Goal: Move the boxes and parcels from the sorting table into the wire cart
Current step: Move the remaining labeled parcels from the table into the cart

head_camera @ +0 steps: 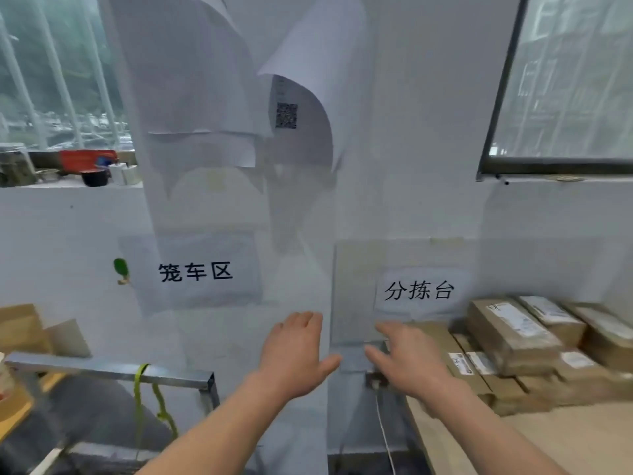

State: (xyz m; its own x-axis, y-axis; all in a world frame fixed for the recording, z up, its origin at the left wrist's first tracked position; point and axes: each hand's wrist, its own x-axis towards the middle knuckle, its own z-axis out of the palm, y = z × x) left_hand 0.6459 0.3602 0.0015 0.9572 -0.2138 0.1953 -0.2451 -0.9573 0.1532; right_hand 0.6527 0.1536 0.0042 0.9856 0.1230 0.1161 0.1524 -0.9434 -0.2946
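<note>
Head view: both hands' grip apart, left hand [294,354], right hand [407,361] near boxes [513,341].

- The boxes [513,334] are brown cardboard, matt, with white paper labels stuck on their tops; they lie on the sorting table [565,440], whose top looks like pale, smooth wood or laminate
- Left of the table, the wire cart [109,371] shows a rail of grey metal with a dull sheen; a yellow-green cord [138,399], fibrous, is tied round it
- Above the table, the wall [428,166] is matt white paint; the signs [419,291] on it are thin white paper, some sheets curling
- The window frame [555,166] is dark metal, smooth
</note>
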